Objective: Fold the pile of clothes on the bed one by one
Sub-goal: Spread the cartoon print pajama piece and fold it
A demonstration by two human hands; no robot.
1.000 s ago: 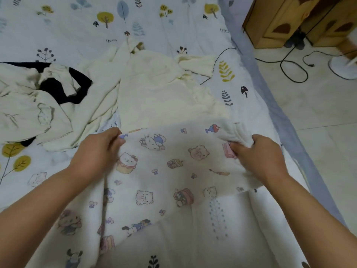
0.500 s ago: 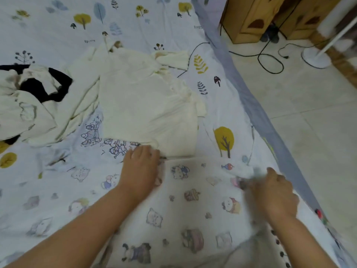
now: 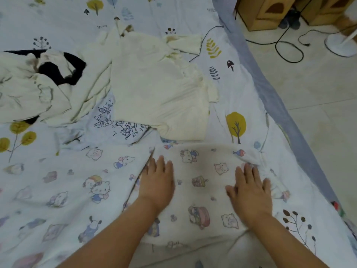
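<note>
1. Cartoon-print garment, white with small animal figures, lies flat on the bed sheet in front of us, at the near right part of the bed

2. We press our left hand flat on its left part, fingers straight and together, pointing away from us, just beside the garment's left edge

3. We lay our right hand flat on its right part, fingers straight and slightly spread; neither hand grips any cloth

4. At the garment's far right corner the fabric bunches into a small rumpled fold, touching our right fingertips

5. Beyond it, a cream top lies spread out, its near hem just beside the garment's far edge

6. To the far left sits a loose pile of cream clothes with a black garment tangled in it

7. A white cloth with line-drawn figures peeks out between the cream top and the pile

8. Right of the bed we see a tiled floor, black cables, wooden furniture and a white fan base
</note>
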